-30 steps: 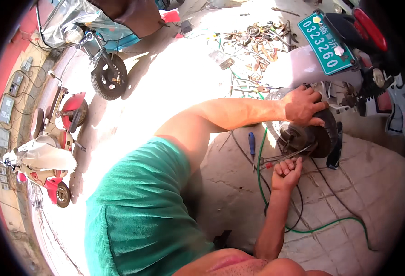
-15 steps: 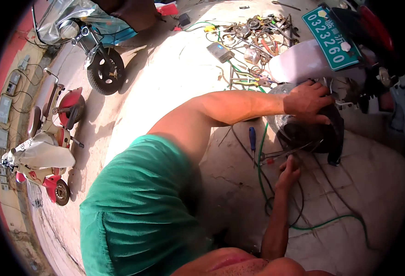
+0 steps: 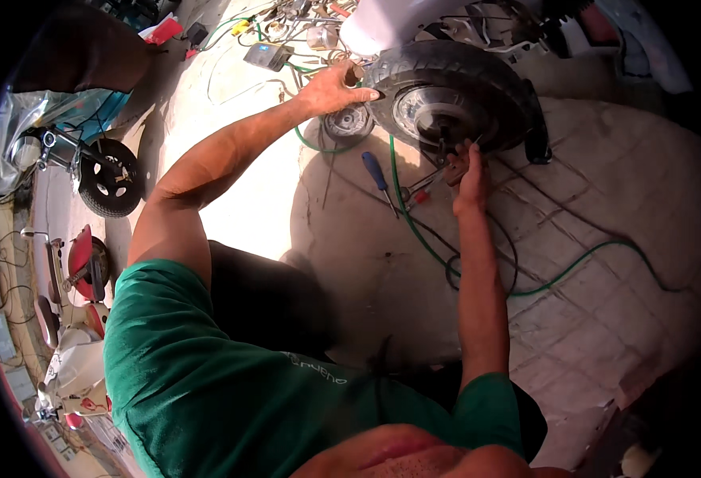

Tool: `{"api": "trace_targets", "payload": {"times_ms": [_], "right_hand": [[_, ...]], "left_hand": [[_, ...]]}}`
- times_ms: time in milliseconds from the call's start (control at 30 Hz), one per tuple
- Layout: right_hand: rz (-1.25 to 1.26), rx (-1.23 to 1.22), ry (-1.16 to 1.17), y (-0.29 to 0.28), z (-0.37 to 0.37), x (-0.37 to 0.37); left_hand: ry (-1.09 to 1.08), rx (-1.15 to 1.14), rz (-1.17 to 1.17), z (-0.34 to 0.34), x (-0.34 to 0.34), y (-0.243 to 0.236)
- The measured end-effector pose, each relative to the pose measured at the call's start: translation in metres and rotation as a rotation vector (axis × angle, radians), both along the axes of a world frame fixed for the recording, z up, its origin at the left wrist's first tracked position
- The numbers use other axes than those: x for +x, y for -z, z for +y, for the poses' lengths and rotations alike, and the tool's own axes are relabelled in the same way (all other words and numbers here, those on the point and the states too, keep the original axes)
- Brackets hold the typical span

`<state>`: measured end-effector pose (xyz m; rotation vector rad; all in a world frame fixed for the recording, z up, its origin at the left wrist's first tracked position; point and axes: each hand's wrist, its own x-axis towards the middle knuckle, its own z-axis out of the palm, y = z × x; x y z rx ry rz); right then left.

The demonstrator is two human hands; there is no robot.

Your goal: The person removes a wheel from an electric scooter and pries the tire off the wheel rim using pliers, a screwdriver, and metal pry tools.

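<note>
A black-tyred scooter wheel (image 3: 434,107) with a metal hub is tilted on the ground beneath the vehicle's pale rear fender (image 3: 386,24). At its left edge is my left hand (image 3: 336,89), thumb stretched out to the tyre and apart from the curled fingers. My right hand (image 3: 468,179) is closed at the near side of the hub, by the axle; what its fingers hold is hidden. Close to that hand lie thin metal rods and a small red piece (image 3: 421,197). A blue-handled screwdriver (image 3: 374,171) lies to their left. Below my left hand rests a round metal disc (image 3: 347,124).
A green hose (image 3: 573,267) and dark cables loop across the paving. Loose hand tools and a dark box (image 3: 268,56) lie at the top. Along the left stand a scooter front wheel (image 3: 109,179), a red-and-white scooter (image 3: 72,350) and a wall with electrical boxes (image 3: 1,334).
My left hand has gone from the top of the wheel to its left edge. The wheel now shows its tread and hub, tilted differently. My right hand has come up to the hub. The view has shifted.
</note>
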<state>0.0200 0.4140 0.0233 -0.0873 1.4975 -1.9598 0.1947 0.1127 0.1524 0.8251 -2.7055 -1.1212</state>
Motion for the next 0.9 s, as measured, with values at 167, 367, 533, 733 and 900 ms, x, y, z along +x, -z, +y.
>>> {"api": "trace_targets", "payload": {"times_ms": [167, 367, 533, 733, 900], "right_hand": [[-0.059, -0.018, -0.047, -0.011, -0.01, 0.012], [-0.217, -0.091, 0.065, -0.036, -0.027, 0.037], [-0.198, -0.081, 0.137, -0.045, -0.008, 0.013], [-0.261, -0.117, 0.083, -0.046, 0.022, -0.027], [-0.363, -0.186, 0.068, -0.05, 0.027, -0.049]], "left_hand": [[0.165, 0.474, 0.06, 0.008, -0.027, 0.037], [0.051, 0.698, 0.218, 0.009, -0.033, 0.05], [0.04, 0.569, 0.248, 0.045, -0.035, 0.029], [-0.028, -0.107, 0.039, 0.102, -0.077, -0.061], [-0.044, -0.165, 0.018, 0.104, -0.099, -0.064]]}}
